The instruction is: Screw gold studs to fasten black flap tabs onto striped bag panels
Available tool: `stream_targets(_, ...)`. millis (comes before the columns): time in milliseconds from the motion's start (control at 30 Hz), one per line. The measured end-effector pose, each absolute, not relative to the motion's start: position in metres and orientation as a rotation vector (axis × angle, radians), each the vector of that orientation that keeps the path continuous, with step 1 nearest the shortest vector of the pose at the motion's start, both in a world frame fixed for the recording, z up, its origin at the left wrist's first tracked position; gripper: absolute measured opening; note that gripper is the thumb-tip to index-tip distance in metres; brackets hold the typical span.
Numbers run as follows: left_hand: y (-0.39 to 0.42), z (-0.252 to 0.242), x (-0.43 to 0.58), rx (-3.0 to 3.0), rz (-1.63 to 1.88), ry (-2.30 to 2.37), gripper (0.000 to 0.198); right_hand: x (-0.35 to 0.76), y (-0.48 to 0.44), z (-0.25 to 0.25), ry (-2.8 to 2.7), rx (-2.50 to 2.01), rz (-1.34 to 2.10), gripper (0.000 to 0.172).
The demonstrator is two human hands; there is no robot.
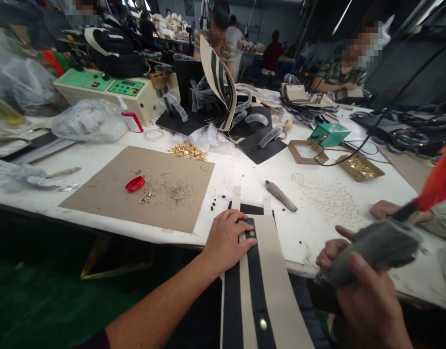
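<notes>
1. Under the left hand (228, 237), fingers slightly spread, a striped panel (261, 281) is being pressed.
2. A grey tool (379, 247) is being gripped by the right hand (372, 288).
3. The panel's long axis is being held fore-and-aft, left of the right hand.

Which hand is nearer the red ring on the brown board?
Left. The left hand lies on the striped panel, right of the red ring and closer to the camera; the right hand, holding a grey tool, is much farther right.
</notes>
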State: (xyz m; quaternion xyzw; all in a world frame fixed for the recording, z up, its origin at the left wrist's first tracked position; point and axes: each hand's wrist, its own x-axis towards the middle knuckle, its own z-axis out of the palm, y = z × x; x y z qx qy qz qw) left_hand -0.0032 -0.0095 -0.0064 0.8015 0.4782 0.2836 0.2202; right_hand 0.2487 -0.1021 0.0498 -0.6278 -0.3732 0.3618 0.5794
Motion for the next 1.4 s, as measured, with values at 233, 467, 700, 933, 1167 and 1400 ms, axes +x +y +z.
stream_targets(233, -0.010, -0.009, -0.005, 2.193, 0.800, 1.320, 0.029, 0.221, -0.053, 0.060, -0.942, -1.101, 1.312, 0.064)
stream_targets(467, -0.010, -0.008, -0.006, 2.185, 0.785, 1.319, 0.029, 0.220, -0.039, 0.053, -0.925, -0.993, 1.229, 0.047)
stream_targets(700, -0.009, -0.009, -0.005, 2.184, 0.778, 1.319, 0.030, 0.192, -0.025, 0.061, -1.115, -0.938, 1.155, 0.047)
stream_targets(933, -0.009, -0.009, -0.004, 2.159, 0.751, 1.338, 0.028, 0.165, -0.008, 0.053, -1.219, -0.911, 1.127, 0.038)
stream_targets(1167, -0.009, -0.010, -0.004, 2.156, 0.762, 1.311, 0.026, 0.163, -0.005, 0.039, -1.237, -0.918, 1.094, 0.031)
stream_targets(1400, -0.009, -0.011, -0.005, 2.159, 0.764, 1.306, 0.025, 0.164, -0.002, 0.033, -1.282, -0.976, 1.014, 0.032)
